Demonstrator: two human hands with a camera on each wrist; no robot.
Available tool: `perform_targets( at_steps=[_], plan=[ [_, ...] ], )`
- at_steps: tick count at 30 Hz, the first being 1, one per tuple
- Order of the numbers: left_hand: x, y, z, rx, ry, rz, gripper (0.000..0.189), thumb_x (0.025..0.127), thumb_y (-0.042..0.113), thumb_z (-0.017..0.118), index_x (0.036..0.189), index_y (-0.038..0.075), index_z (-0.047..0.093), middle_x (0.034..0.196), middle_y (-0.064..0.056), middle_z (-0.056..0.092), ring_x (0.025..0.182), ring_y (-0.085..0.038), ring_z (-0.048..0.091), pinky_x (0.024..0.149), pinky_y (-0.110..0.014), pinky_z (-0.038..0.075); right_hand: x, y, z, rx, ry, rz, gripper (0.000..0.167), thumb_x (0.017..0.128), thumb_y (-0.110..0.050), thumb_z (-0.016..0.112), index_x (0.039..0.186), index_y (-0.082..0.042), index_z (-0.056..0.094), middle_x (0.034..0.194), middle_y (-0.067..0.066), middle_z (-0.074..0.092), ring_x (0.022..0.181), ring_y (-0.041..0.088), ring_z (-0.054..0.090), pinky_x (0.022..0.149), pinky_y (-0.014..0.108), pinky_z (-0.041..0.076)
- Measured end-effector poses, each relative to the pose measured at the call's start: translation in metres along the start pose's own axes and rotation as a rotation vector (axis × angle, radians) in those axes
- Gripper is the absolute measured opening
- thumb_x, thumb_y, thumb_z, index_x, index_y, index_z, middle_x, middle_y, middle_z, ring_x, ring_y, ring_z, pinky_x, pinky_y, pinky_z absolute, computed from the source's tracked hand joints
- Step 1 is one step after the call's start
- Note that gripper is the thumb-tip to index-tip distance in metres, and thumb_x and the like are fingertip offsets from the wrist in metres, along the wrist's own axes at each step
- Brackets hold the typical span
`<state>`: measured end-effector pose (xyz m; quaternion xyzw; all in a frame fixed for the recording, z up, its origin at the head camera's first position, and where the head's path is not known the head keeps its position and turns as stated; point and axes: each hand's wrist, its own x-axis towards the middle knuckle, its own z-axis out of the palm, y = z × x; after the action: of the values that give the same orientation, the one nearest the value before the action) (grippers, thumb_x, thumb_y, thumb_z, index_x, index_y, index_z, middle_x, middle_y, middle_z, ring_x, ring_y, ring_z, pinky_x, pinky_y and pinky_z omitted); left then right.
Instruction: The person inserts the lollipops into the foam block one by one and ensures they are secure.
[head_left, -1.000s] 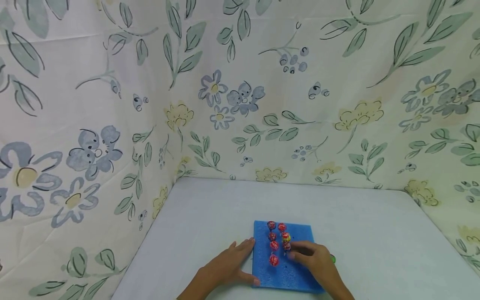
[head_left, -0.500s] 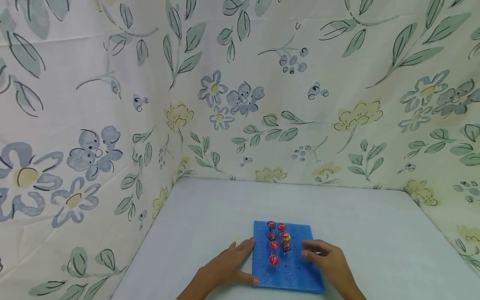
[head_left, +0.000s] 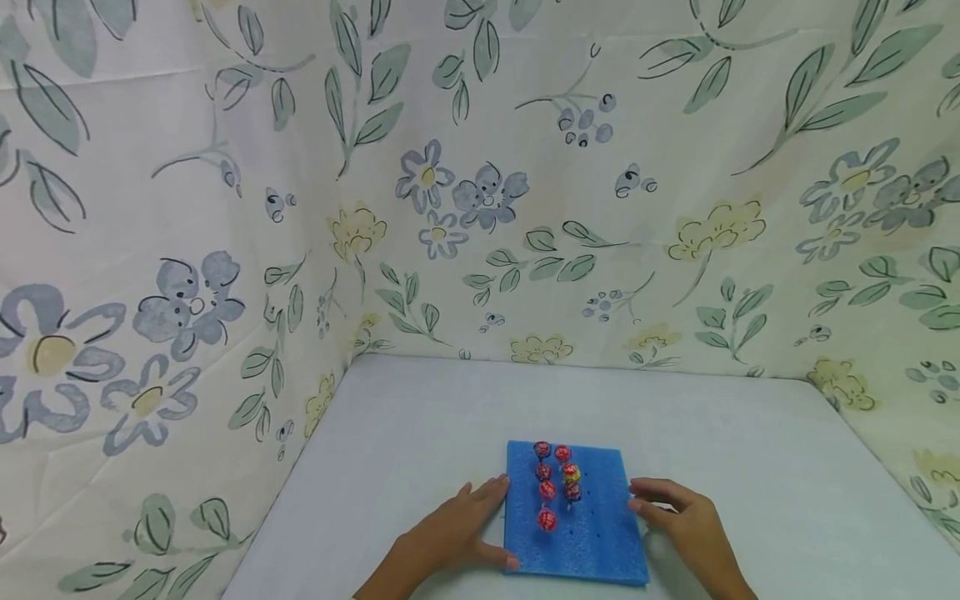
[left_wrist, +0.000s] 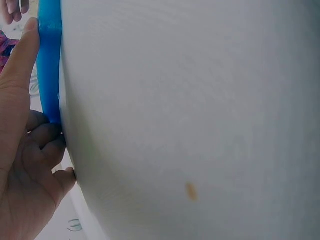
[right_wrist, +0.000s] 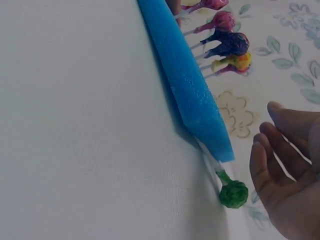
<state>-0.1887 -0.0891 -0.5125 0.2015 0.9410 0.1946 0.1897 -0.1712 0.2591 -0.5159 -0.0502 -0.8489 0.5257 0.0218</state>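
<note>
A blue foam board (head_left: 611, 554) lies on the white table, with several wrapped lollipops (head_left: 547, 520) standing upright in it in two rough columns. My left hand (head_left: 457, 525) spreads along the board's left edge, its fingers against the side and its thumb at the near left corner. Just off the right edge is my right hand (head_left: 678, 517), fingers loosely bent and nothing between them. The right wrist view shows a green-wrapped lollipop (right_wrist: 233, 194) lying by the board's edge, close below that hand; in the head view the hand hides it.
Small dark holes dot the right part of the board. White tabletop (head_left: 420, 417) surrounds it. Cloth printed with flowers and leaves (head_left: 487, 275) hangs behind the table and along its left side.
My right hand has drawn away from the near lollipop of the right column, moving right across the board to just past its edge. The left hand and board have stayed put.
</note>
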Motion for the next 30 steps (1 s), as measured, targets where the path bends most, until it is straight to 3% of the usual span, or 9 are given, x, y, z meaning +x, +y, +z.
perform_targets(
  at_steps=[4, 8, 11, 13, 19, 23, 26, 30],
  plan=[
    [0.0, -0.001, 0.0, 0.006, 0.003, 0.008, 0.113, 0.079, 0.075, 0.079, 0.168, 0.022, 0.034, 0.172, 0.007, 0.036, 0.159, -0.023, 0.035, 0.126, -0.056, 0.032, 0.001, 0.002, -0.006, -0.088, 0.012, 0.041, 0.047, 0.092, -0.041, 0.084, 0.128, -0.01, 0.077, 0.121, 0.004, 0.079, 0.114, 0.01, 0.069, 0.109, 0.062, 0.051],
    [0.001, -0.002, 0.001, 0.007, 0.004, 0.011, 0.113, 0.079, 0.075, 0.079, 0.168, 0.023, 0.033, 0.172, 0.006, 0.035, 0.159, -0.023, 0.034, 0.126, -0.056, 0.032, 0.001, 0.004, -0.011, -0.094, 0.013, 0.068, 0.051, 0.091, -0.045, 0.084, 0.128, -0.012, 0.077, 0.122, 0.003, 0.079, 0.115, 0.007, 0.066, 0.11, 0.068, 0.046],
    [0.001, -0.002, 0.001, 0.004, 0.002, 0.005, 0.113, 0.079, 0.074, 0.08, 0.168, 0.023, 0.034, 0.172, 0.006, 0.035, 0.159, -0.025, 0.035, 0.126, -0.056, 0.033, 0.0, 0.007, -0.016, -0.103, 0.01, 0.084, 0.052, 0.09, -0.048, 0.084, 0.128, -0.014, 0.077, 0.123, 0.002, 0.079, 0.111, -0.005, 0.061, 0.11, 0.067, 0.046],
    [0.001, -0.001, 0.001, 0.001, -0.001, -0.002, 0.113, 0.079, 0.074, 0.08, 0.168, 0.022, 0.034, 0.172, 0.007, 0.035, 0.159, -0.026, 0.035, 0.126, -0.057, 0.033, -0.001, 0.009, -0.019, -0.116, 0.005, 0.091, 0.053, 0.09, -0.05, 0.083, 0.129, -0.015, 0.077, 0.123, 0.002, 0.079, 0.113, -0.003, 0.061, 0.109, 0.067, 0.046],
    [0.002, -0.001, 0.002, 0.004, -0.002, -0.006, 0.113, 0.078, 0.074, 0.08, 0.168, 0.023, 0.034, 0.172, 0.008, 0.035, 0.159, -0.025, 0.035, 0.126, -0.057, 0.033, 0.002, 0.013, -0.025, -0.154, 0.0, 0.115, 0.057, 0.09, -0.052, 0.082, 0.13, -0.013, 0.076, 0.125, 0.006, 0.078, 0.131, 0.033, 0.063, 0.106, 0.065, 0.048],
    [0.002, -0.002, 0.002, 0.012, 0.004, 0.006, 0.113, 0.078, 0.075, 0.079, 0.168, 0.024, 0.034, 0.172, 0.008, 0.036, 0.159, -0.022, 0.035, 0.126, -0.056, 0.033, 0.004, 0.017, -0.028, -0.154, -0.026, 0.129, 0.057, 0.092, -0.049, 0.082, 0.132, -0.009, 0.075, 0.126, 0.009, 0.077, 0.137, 0.04, 0.058, 0.105, 0.063, 0.048],
    [0.002, -0.002, 0.002, 0.015, 0.006, 0.007, 0.113, 0.078, 0.075, 0.08, 0.168, 0.024, 0.034, 0.172, 0.008, 0.036, 0.159, -0.023, 0.035, 0.126, -0.056, 0.033, 0.004, 0.021, -0.029, -0.153, -0.039, 0.15, 0.056, 0.092, -0.046, 0.083, 0.133, -0.009, 0.074, 0.126, 0.009, 0.077, 0.129, 0.035, 0.064, 0.1, 0.05, 0.053],
    [0.002, -0.001, 0.002, 0.019, 0.008, 0.01, 0.113, 0.078, 0.075, 0.08, 0.168, 0.023, 0.034, 0.172, 0.008, 0.036, 0.159, -0.023, 0.036, 0.126, -0.056, 0.034, 0.005, 0.025, -0.029, -0.136, -0.044, 0.17, 0.054, 0.091, -0.039, 0.085, 0.133, -0.007, 0.073, 0.126, 0.01, 0.077, 0.103, 0.016, 0.071, 0.082, 0.031, 0.055]
  ],
)
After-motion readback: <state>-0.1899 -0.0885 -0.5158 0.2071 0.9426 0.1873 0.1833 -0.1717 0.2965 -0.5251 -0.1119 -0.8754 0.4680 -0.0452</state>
